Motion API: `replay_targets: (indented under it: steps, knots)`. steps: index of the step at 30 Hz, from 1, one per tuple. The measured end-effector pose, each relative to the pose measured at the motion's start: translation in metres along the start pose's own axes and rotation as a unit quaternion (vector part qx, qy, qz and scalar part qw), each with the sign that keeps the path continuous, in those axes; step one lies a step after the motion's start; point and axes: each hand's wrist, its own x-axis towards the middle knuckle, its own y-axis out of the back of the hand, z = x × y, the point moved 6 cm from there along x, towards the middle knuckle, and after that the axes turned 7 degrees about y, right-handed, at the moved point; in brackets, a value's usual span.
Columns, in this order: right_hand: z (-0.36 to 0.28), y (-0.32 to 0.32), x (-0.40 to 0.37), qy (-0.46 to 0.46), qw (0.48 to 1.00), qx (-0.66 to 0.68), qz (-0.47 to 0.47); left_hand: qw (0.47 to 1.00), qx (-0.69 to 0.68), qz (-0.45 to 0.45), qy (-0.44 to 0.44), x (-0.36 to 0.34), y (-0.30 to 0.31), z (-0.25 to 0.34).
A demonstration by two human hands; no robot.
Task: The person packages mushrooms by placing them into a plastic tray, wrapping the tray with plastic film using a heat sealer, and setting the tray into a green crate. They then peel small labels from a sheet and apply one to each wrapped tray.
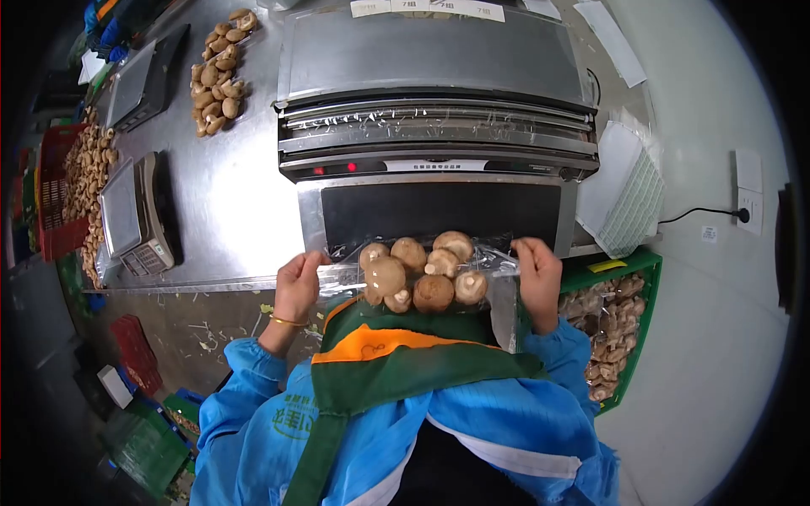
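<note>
A clear tray of brown mushrooms (432, 293) is in front of my apron, at the near edge of the black plate (443, 212) of the film-wrapping machine (439, 135). Clear plastic film (339, 277) spreads out from both sides of the tray. My left hand (297, 285) is closed, pinching the film's left end. On the other side, my right hand (538, 271) pinches the film's right end. Several mushrooms show their caps, and some show pale stems. The tray itself is hard to make out through the film.
Mushroom packs (221, 76) lie on the steel table (228, 194). Two scales (135, 215) stand at left, beside a red basket (61, 181) and loose mushrooms. A green crate (645, 337) with wrapped mushrooms sits at my right. White sheets (620, 190) lie beside the machine.
</note>
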Motion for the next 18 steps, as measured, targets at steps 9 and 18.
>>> replay_targets:
  steps: [9,18]
  knots:
    - [0.091,-0.12,-0.067,-0.13,0.857,0.418,-0.272,0.845,0.282,-0.259,-0.374,0.052,-0.1,-0.119]
    - [-0.019,-0.096,-0.101,0.016,0.681,0.635,-0.364,0.968,-0.103,-0.201,-0.108,-0.027,-0.098,-0.011]
